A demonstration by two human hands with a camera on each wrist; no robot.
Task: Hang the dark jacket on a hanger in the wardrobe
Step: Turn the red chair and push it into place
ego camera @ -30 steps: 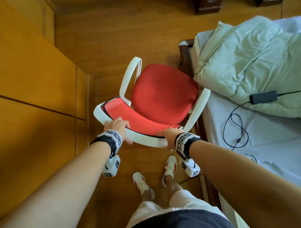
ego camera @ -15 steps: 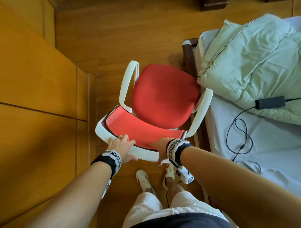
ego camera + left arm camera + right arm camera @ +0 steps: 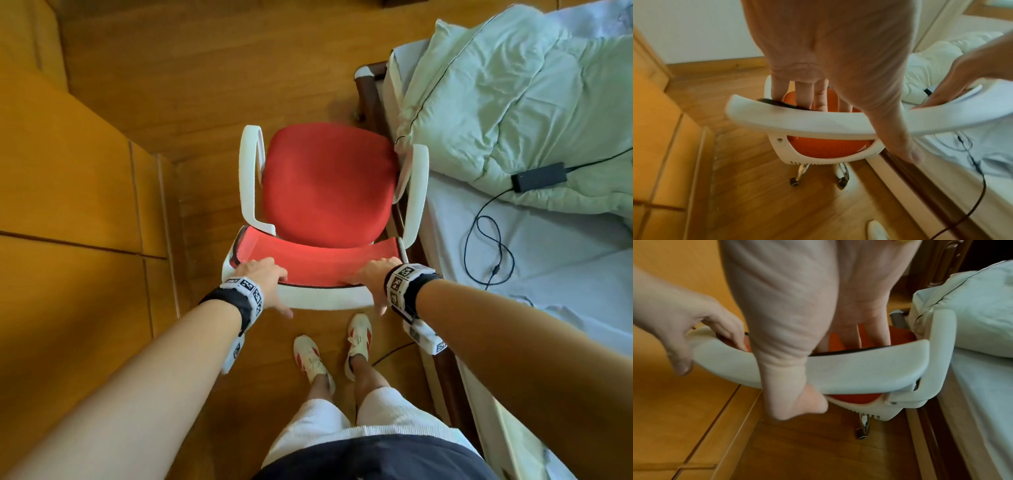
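Observation:
No dark jacket or hanger shows in any view. A red office chair [image 3: 329, 185] with a white frame stands in front of me on the wood floor. My left hand [image 3: 263, 277] grips the left part of its white backrest rim [image 3: 325, 301], fingers over the red mesh and thumb behind. My right hand [image 3: 373, 277] grips the right part the same way. In the left wrist view my left hand [image 3: 828, 48] hooks over the backrest rim [image 3: 818, 123]. In the right wrist view my right hand [image 3: 797, 288] curls its thumb under the backrest rim [image 3: 859, 369].
Closed wooden wardrobe panels [image 3: 68, 171] run along the left. A bed [image 3: 548, 267] stands close on the right with a pale green quilt [image 3: 513, 102], a black power adapter [image 3: 539, 176] and its cable [image 3: 486, 240]. My feet [image 3: 311, 356] are just behind the chair.
The chair has turned from slanted to square in front of me and moved right, up against the bed. Both hands stayed on the backrest rim.

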